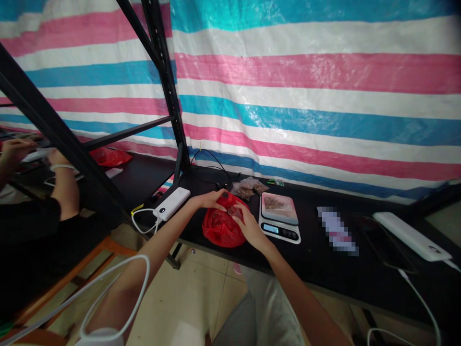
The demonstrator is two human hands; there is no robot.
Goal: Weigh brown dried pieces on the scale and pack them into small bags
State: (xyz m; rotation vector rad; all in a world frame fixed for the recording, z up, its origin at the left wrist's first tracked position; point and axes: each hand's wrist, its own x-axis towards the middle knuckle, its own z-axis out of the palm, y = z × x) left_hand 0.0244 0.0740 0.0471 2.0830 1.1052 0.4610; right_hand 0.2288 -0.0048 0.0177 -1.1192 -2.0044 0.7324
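Striped sheeting (317, 72) backs the black surface (313, 252). Crumpled, glossy red bag (223, 235) sits open at front edge; right hand (248, 225) holds clear cup (233, 211) at its mouth, left hand (213, 199) touches its rim, grip unclear. Adjacent scale (288, 234) bears packet (275, 203) of brownish matter.

A crumpled red plastic bag (223, 235) sits open between the left hand (213, 199) and the right hand (248, 225), its gathered mouth facing up beneath the left fingers; its contents are too blurred to tell. A small clear cup (234, 211) is in the right hand's fingers, tilted over the bag's opening.
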